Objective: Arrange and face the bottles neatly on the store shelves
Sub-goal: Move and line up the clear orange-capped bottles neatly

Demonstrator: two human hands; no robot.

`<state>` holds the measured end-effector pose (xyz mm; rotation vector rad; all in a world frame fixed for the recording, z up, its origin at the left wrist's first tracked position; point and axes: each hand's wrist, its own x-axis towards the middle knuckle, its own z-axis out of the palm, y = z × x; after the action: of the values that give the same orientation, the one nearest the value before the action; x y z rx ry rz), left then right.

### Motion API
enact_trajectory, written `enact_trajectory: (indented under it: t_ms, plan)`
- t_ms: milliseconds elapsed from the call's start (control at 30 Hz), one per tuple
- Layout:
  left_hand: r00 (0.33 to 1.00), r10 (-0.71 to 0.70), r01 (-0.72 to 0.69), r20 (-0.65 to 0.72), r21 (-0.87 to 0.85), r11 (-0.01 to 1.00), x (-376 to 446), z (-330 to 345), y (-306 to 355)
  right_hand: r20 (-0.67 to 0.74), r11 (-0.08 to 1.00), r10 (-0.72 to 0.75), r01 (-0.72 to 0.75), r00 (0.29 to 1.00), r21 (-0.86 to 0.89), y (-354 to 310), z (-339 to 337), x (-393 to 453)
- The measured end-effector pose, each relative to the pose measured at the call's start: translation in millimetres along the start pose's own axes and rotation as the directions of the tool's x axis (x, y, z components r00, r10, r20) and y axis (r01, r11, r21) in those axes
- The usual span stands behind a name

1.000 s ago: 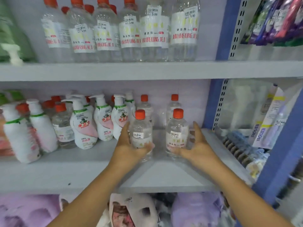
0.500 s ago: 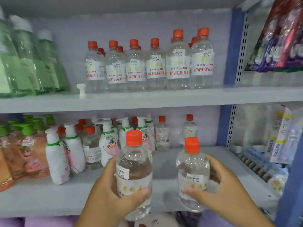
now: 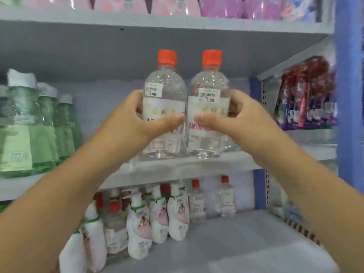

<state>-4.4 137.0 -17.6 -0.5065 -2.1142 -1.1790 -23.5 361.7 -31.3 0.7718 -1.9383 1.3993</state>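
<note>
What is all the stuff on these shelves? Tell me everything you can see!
Clear bottles with orange caps, held: 2, side by side at the front of the middle shelf, left bottle and right bottle, labels and price stickers facing out.
Green bottles: at least 3, white caps, middle shelf, left.
White pump bottles: several, pink labels, lower shelf, left.
Small clear bottles with orange caps: at least 4, lower shelf, back.
Pink and purple packs: count unclear, top shelf.
Red and purple packets: count unclear, neighbouring bay, right.
Blue upright: 1, right.
Left hand: grips the left bottle.
Right hand: grips the right bottle.
</note>
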Motion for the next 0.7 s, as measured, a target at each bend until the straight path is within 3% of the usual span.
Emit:
enact_trajectory:
  t_ms: [167,300,433,567,700]
  plan:
    - [0.969,-0.187,0.189,0.162,0.009,0.982,47,6,-30,0.023,0.986,0.145,-0.143,0.989,-0.081,36,19,38]
    - [0.928,-0.302,0.279,0.219,0.129,0.952,66,19,-46,0.047,0.956,0.212,-0.197,0.976,-0.218,51,25,48]
    - [0.913,-0.335,0.284,0.234,0.225,0.932,84,24,-60,0.106,0.891,0.189,-0.125,0.976,-0.437,50,22,58]
    - [0.893,-0.362,0.253,0.267,0.367,0.895,92,31,-62,0.141,0.629,0.109,0.042,0.984,-0.776,53,19,78]
    - [0.853,-0.461,0.305,0.245,0.482,0.821,100,35,-62,0.196,0.365,-0.053,0.202,0.979,-0.909,63,20,97]
